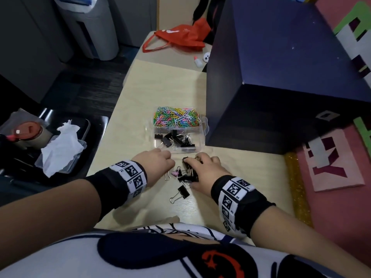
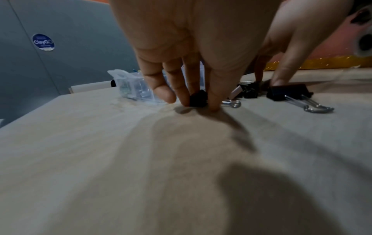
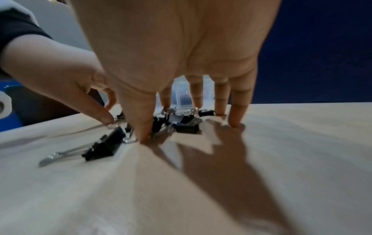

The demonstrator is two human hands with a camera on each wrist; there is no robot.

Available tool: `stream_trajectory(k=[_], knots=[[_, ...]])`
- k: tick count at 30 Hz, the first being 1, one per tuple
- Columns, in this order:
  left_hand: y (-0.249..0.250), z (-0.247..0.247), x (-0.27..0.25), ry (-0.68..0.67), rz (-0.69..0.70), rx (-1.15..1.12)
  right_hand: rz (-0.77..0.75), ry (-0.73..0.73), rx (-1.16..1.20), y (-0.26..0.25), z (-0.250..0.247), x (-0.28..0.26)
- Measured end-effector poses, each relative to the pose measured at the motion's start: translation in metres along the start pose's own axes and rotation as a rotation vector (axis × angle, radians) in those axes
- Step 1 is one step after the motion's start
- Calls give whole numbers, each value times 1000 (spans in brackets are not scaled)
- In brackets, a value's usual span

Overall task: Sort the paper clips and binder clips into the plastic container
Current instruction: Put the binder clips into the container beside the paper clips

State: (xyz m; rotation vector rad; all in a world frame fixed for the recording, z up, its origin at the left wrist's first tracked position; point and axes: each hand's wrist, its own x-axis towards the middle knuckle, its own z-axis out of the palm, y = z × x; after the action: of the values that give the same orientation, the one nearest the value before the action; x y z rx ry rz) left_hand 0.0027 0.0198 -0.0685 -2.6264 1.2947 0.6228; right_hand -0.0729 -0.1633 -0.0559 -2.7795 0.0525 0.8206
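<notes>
A clear plastic container (image 1: 202, 128) stands mid-table, with coloured paper clips (image 1: 176, 117) in its far compartment and black binder clips (image 1: 176, 140) in its near one. Just in front of it, my left hand (image 1: 158, 161) pinches a small black binder clip (image 2: 199, 98) against the table between thumb and fingers. My right hand (image 1: 197, 167) arches over a pile of loose binder clips (image 3: 181, 123), thumb on one side and fingers on the other, fingertips down on the table. A pink clip (image 1: 175, 173) and a larger black clip (image 1: 182, 191) lie between the wrists.
A big dark blue box (image 1: 281, 87) stands right against the container's right side. An orange bag (image 1: 180, 38) and a small white bottle (image 1: 198, 62) lie at the table's far end. A black tray with tissue (image 1: 60, 145) sits off the table's left edge.
</notes>
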Motion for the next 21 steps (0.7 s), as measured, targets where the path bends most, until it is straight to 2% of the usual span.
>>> stream_trajectory(k=[6,10,14,16,18,21], knots=[[6,-6,1,3,-129,-70,70,69,115,10,0,3],[7,-22,-1,126,-153,-162,100,97,138,16,-6,4],[-4,-38,1,253,-240,-272,103,103,197,14,-20,5],[-12,-44,4,324,-289,-316,71,154,237,9,-34,6],[-18,-48,8,376,-339,-352,18,265,315,0,-51,6],[-21,-50,11,385,-391,-359,-47,364,403,-8,-66,9]])
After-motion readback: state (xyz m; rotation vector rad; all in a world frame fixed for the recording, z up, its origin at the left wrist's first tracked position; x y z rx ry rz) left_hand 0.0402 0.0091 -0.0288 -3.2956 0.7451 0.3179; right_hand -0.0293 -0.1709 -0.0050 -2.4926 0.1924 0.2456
